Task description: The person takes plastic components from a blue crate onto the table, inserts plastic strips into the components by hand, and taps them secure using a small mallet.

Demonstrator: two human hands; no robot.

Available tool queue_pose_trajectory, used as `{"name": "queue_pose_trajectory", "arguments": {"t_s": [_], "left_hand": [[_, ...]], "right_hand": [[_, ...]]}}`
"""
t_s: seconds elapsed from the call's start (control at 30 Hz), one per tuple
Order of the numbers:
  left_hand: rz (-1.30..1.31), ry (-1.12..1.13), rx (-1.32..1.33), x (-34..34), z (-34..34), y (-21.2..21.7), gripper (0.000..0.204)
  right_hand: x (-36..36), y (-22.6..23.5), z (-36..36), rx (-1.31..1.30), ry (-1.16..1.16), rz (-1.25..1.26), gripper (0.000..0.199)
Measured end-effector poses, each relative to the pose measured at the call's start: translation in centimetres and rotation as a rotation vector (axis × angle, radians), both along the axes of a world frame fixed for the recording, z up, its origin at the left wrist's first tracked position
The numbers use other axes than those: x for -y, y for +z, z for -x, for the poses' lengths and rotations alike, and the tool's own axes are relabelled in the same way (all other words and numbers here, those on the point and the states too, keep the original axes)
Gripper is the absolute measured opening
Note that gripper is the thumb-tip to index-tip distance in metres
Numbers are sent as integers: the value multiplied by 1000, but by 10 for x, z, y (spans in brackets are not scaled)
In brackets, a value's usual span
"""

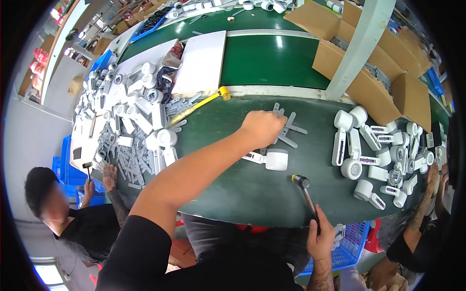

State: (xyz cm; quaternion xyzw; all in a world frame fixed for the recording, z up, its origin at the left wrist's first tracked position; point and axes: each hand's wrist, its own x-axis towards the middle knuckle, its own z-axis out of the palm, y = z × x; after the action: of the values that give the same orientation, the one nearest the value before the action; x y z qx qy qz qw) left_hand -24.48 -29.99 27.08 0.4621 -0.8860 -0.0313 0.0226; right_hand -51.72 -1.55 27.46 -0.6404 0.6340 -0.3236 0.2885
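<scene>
My left hand (262, 129) reaches across the bench, fingers curled closed over a small group of grey plastic strips (290, 139). Its fingertips are hidden, so what they grip cannot be made out. Just below that hand lies a white device (276, 159) with a round head and a slim handle, partly covered by my wrist. My right hand (321, 236), near the bench's front edge, is wrapped round the dark handle of a small mallet (303, 182). The mallet's head, black with a yellow face, points away from me over the green bench top.
White devices (351, 169) crowd the right side, below open cardboard boxes (359, 82). More devices (141, 116) and grey strips (130, 165) pile up on the left, by a yellow mallet (199, 105). A metal post (361, 46) rises behind. Co-workers sit left and right; a blue basket (352, 250) stands below.
</scene>
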Motion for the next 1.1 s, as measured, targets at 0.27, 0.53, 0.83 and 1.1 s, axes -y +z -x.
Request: {"name": "queue_pose_trajectory", "arguments": {"t_s": [0.27,0.53,0.83,1.1], "left_hand": [[-192,49,-139,4,29,6,17],[-149,232,-741,-5,-3,10,8],[-205,356,-1049,-78,-81,23,23],[-13,82,-688,-119,-79,17,16]], "right_hand": [[3,2,-2,-19,24,-4,41],[5,2,-10,78,-23,-68,40],[132,15,-102,222,-220,-66,64],[160,7,-108,112,-53,-6,46]]}}
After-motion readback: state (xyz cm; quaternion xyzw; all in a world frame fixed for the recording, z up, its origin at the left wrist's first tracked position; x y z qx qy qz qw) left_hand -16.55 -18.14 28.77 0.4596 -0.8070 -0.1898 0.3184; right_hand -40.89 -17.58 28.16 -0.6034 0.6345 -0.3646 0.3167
